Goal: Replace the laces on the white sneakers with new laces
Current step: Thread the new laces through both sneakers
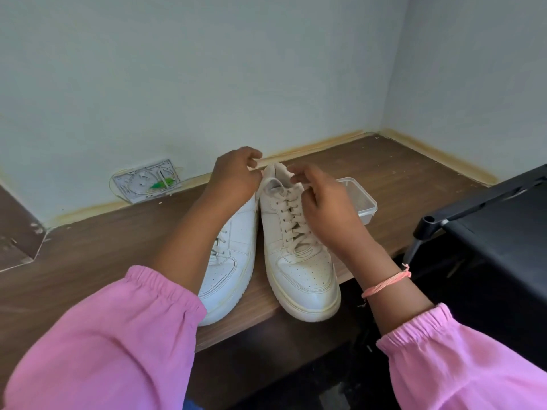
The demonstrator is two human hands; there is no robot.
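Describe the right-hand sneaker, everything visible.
The right sneaker is off-white, leather-looking, with a perforated toe, stitched panels and a thick yellowed sole. It stands upright on the wooden table, toe toward the camera and slightly over the table's front edge, beside the left sneaker. Cream laces are fully threaded through its eyelets. Both hands work at its tongue top: the right hand pinches there, and the left hand pinches what looks like a lace end.

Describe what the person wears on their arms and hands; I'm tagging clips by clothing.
Both arms are in loose pink sleeves with gathered elastic cuffs, pushed up so the forearms are bare. The right wrist carries a thin bracelet of pink-orange thread with a small knot. The left hand and right hand are bare: no gloves and no rings visible.
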